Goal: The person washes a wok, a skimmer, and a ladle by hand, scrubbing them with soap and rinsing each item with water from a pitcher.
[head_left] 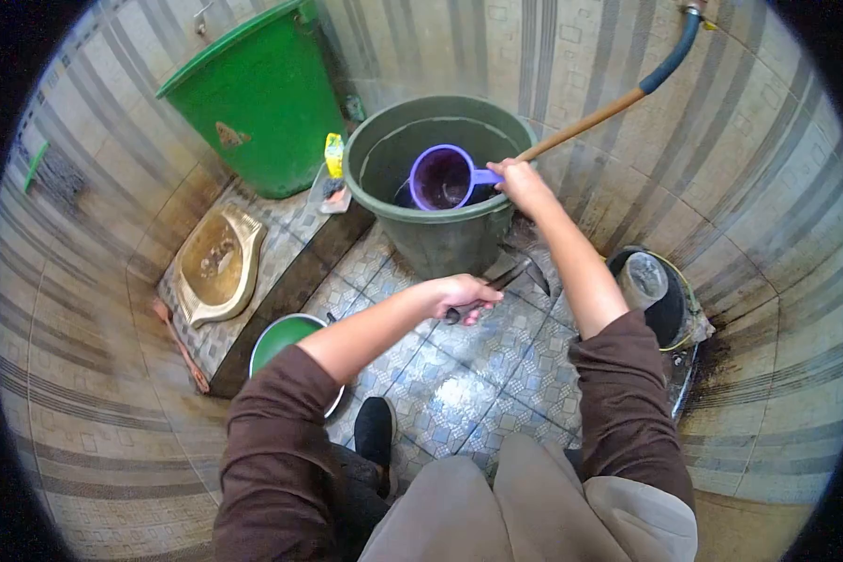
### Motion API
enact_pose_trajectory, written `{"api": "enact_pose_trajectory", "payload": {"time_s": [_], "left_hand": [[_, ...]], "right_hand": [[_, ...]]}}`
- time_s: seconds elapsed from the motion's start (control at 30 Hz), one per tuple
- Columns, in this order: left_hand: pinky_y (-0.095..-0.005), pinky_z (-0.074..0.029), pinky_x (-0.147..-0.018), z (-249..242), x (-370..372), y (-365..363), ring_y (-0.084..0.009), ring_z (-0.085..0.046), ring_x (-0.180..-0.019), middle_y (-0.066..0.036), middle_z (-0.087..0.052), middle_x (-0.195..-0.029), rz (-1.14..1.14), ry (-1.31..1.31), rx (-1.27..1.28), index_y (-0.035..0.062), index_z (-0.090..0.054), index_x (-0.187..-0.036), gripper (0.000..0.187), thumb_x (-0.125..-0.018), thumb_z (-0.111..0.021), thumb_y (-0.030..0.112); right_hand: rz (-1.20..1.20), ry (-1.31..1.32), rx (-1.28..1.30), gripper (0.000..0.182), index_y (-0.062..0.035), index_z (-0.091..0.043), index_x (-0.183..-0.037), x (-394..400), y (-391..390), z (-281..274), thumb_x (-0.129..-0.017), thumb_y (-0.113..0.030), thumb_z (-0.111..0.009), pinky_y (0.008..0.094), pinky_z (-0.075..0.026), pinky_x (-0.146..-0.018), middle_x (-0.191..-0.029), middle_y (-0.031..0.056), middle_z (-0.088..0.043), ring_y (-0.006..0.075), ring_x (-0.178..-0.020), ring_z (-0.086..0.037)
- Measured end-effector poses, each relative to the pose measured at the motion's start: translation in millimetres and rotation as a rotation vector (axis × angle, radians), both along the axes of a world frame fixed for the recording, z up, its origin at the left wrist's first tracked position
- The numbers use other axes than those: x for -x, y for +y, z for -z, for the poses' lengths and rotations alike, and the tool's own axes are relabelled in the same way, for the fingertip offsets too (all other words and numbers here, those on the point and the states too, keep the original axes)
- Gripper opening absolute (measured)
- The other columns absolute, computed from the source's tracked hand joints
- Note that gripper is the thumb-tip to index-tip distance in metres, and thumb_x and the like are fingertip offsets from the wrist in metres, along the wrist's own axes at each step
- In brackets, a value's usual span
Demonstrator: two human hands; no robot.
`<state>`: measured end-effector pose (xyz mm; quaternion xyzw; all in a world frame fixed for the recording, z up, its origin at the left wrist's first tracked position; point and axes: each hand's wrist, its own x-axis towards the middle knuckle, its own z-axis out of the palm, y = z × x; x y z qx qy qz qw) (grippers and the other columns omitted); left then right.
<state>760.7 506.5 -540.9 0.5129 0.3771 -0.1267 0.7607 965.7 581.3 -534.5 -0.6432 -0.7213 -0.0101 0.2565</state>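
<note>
My right hand (525, 185) is closed around the handle of a purple water dipper (441, 151). The dipper is tilted with its opening toward me, over the mouth of a large grey-green bucket (440, 214). My left hand (465, 298) grips the dark handle of a tool (509, 275) in front of the bucket. The tool's far end looks like a thin, curved dark metal piece, and I cannot make out its exact kind. Water shows low inside the bucket, partly hidden by the dipper.
A hose (590, 120) runs from the wall tap into the bucket. At left are a squat toilet (244, 265) on a raised step, a green tub (272, 103), a brush (180, 342) and a green basin (286, 335). A black bucket (667, 314) stands right on the wet tiles.
</note>
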Motion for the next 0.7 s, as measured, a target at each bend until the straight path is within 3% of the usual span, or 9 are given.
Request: {"api": "enact_pose_trajectory", "payload": {"time_s": [0.2,0.3,0.33,0.37,0.4,0.43,0.53,0.63,0.7], "left_hand": [[-0.0168,-0.034,-0.038,-16,108,9,-0.0046,-0.04,-0.043,0.001,-0.048,-0.071,0.148,0.075,-0.241,0.0043,-0.045,-0.104,0.038,-0.072,-0.06,0.018],[-0.0166,-0.035,-0.042,-23,176,8,-0.0035,-0.042,-0.049,0.002,-0.048,-0.074,0.12,0.075,-0.277,0.0046,-0.045,-0.104,0.041,-0.071,-0.062,0.021],[-0.0175,-0.035,-0.043,-27,202,4,-0.004,-0.042,-0.049,0.002,-0.048,-0.072,0.078,0.062,-0.304,0.0045,-0.045,-0.102,0.04,-0.07,-0.063,0.022],[-0.0184,-0.035,-0.045,-34,227,1,-0.0046,-0.042,-0.05,0.002,-0.048,-0.07,0.04,0.053,-0.339,0.0044,-0.045,-0.099,0.039,-0.07,-0.063,0.023],[-0.0187,-0.036,-0.048,-44,249,-6,-0.0048,-0.042,-0.054,0.003,-0.048,-0.07,-0.022,0.093,-0.393,0.0038,-0.046,-0.098,0.04,-0.069,-0.064,0.025],[-0.0187,-0.037,-0.048,-46,274,-11,-0.0047,-0.043,-0.055,0.003,-0.05,-0.072,-0.047,0.144,-0.437,0.0033,-0.046,-0.105,0.047,-0.068,-0.066,0.024],[-0.0182,-0.038,-0.05,-32,340,-37,-0.0038,-0.045,-0.058,0.003,-0.052,-0.073,-0.318,0.234,-0.488,0.0049,-0.048,-0.11,0.051,-0.066,-0.068,0.021],[-0.0173,-0.038,-0.05,-3,379,-57,-0.0041,-0.044,-0.058,0.004,-0.05,-0.071,-0.552,0.157,-0.429,0.0026,-0.05,-0.108,0.048,-0.064,-0.068,0.011],[-0.0167,-0.037,-0.05,10,399,-59,-0.0037,-0.044,-0.057,0.004,-0.049,-0.069,-0.625,0.129,-0.377,0.0036,-0.051,-0.105,0.045,-0.063,-0.068,0.01]], "right_hand": [[0.169,0.335,-0.396,0.019,-0.0023,-0.059,-0.087,-3,-72,-17,-0.072,-0.002,-0.049,0.0294,-0.043,-0.074,-0.09,0.012,-0.058,0.0246,-0.083,-0.056],[0.15,1.6,0.167,0.014,-0.0036,-0.059,-0.085,-22,-112,32,-0.078,-0.014,-0.052,0.0216,-0.042,-0.058,-0.073,0.0025,-0.056,0.0087,-0.064,-0.051],[0.129,1.568,0.415,0.014,-0.004,-0.059,-0.081,-26,-119,58,-0.079,-0.015,-0.051,0.0219,-0.042,-0.055,-0.066,0.0016,-0.055,0.0085,-0.063,-0.051],[0.34,0.773,0.595,0.013,-0.0077,-0.061,-0.079,-27,-113,104,-0.077,-0.018,-0.052,0.0294,-0.044,-0.053,-0.071,0.0028,-0.059,0.0136,-0.06,-0.055],[0.343,-0.195,0.351,0.013,-0.0112,-0.064,-0.072,-26,-118,171,-0.073,-0.014,-0.051,0.0339,-0.045,-0.055,-0.066,0.009,-0.06,0.0211,-0.058,-0.057],[0.253,-0.637,0.321,0.015,-0.0129,-0.065,-0.073,17,-124,158,-0.07,-0.014,-0.05,0.0364,-0.045,-0.059,-0.07,0.0141,-0.06,0.0281,-0.064,-0.058],[0.01,0.197,0.556,0.024,-0.0077,-0.061,-0.086,143,-116,162,-0.064,-0.019,-0.058,0.0368,-0.045,-0.066,-0.08,0.0151,-0.059,0.0294,-0.074,-0.057],[-0.245,0.469,0.545,0.041,-0.003,-0.054,-0.099,253,-99,199,-0.068,-0.03,-0.059,0.0372,-0.041,-0.076,-0.094,0.0179,-0.056,0.032,-0.087,-0.053],[-0.099,0.673,0.622,0.055,-0.0014,-0.047,-0.107,316,-67,211,-0.065,-0.034,-0.061,0.0378,-0.04,-0.079,-0.1,0.0212,-0.053,0.0339,-0.092,-0.05]]}}
